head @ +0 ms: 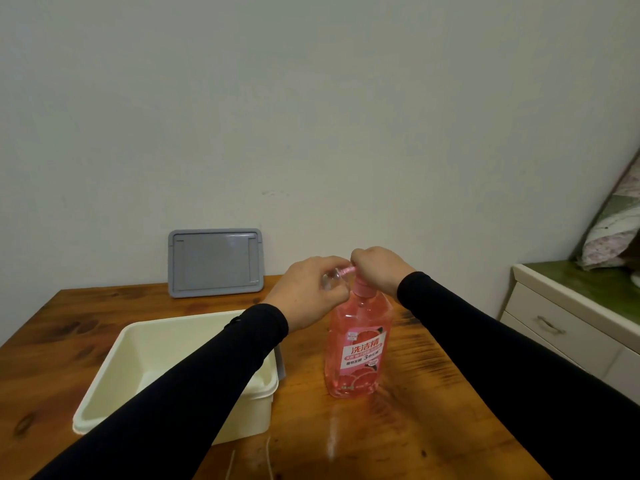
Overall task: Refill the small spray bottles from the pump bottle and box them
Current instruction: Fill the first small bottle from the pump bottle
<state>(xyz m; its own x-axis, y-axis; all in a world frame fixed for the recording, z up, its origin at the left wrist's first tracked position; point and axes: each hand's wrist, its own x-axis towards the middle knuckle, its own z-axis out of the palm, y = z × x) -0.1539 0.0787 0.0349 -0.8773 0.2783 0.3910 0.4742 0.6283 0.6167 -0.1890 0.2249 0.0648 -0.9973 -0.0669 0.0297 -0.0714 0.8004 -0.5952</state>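
item: refill station on a wooden worktop (433, 420). pink dish-soap pump bottle (358, 344) stands upright near the middle, right of a cream plastic box (104, 393), close beside it but apart; the box interior is partly hidden by the left sleeve, and no bottles can be made out inside. grey lid (214, 263) leans upright against the wall behind the box, well apart from the pump bottle. left hand (308, 292) is wrapped around a small clear spray bottle (332, 279), held tilted toward lying flat with its mouth meeting the pink pump spout (347, 270). right hand (379, 268) rests clenched on top of the pump head, covering it. step in hand, by judgement: filling, one small bottle at the nozzle, pump about to be or being pressed; fill level in the small bottle too small to tell. boxing appears not yet begun. next move calls for a steady downward press with the right hand while the left hand keeps the narrow mouth tight on the spout, since any gap would drip soap onto the worktop; then fitting the sprayer top, not visible here, and setting the bottle in the box. cabinet with drawers (568, 327) at far right, not involved.
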